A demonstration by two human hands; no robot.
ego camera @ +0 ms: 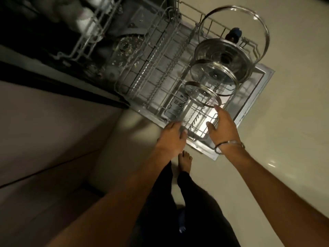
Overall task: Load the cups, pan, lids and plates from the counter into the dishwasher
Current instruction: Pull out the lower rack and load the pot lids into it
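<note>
Glass lids (203,94), four, stand on edge in the dishwasher rack (156,82), just beyond the right hand (222,125). Both hands, left (171,133) too, hang with fingers apart, holding nothing. Breakable, likely slippery; best held by the metal rim.

Bare arms, 1 metal bangle (229,146) on right wrist, dark trousers (187,211), barefoot.

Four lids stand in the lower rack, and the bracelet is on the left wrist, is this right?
Not quite. In the head view the bracelet is on the right wrist. The rest holds: four lids stand in the lower rack.
</note>
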